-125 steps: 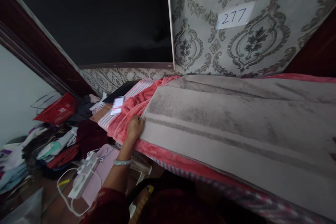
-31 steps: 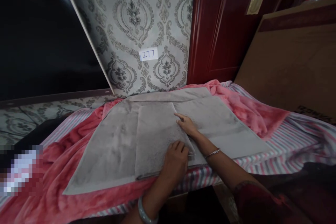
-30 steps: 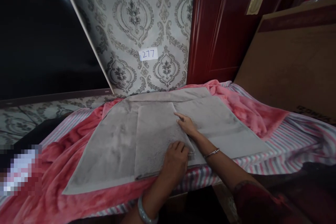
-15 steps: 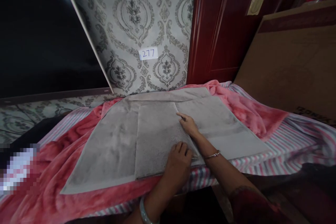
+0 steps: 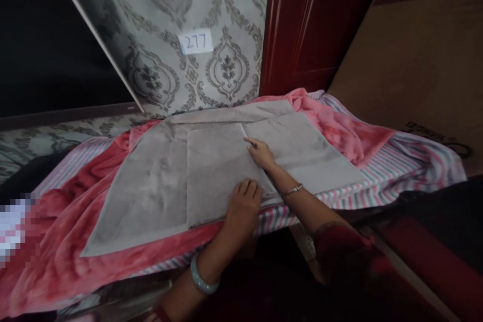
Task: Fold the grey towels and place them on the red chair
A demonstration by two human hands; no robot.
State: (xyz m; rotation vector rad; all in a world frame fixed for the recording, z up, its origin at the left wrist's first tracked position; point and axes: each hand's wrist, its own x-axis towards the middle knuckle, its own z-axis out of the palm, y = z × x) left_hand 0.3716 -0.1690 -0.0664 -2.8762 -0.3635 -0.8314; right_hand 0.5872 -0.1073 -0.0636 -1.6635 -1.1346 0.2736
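Observation:
A large grey plush cloth [image 5: 147, 186] is spread out, with a smaller grey rectangular piece [image 5: 213, 161] lying over its middle. My left hand [image 5: 245, 206] lies on the near right part of the smaller piece, palm down with its fingers stretched. At the right edge of that piece, toward the far corner, is my right hand [image 5: 262, 155]. Its index finger points along the edge while the other fingers curl in. A dark spot shows between index finger and thumb; whether it is a thin tool or a shadow is unclear.
Beneath the cloth are a pink fleece blanket [image 5: 53, 241] and a striped sheet [image 5: 411, 161]. A cardboard box [image 5: 418, 65] stands at the right, by a dark red panel [image 5: 302, 25]. A black screen [image 5: 45, 35] is at the left. A "277" label [image 5: 196, 41] hangs on patterned wallpaper.
The whole scene has shifted up and slightly left in view as the camera tilted down. Both hands keep nearly the same places on the grey piece.

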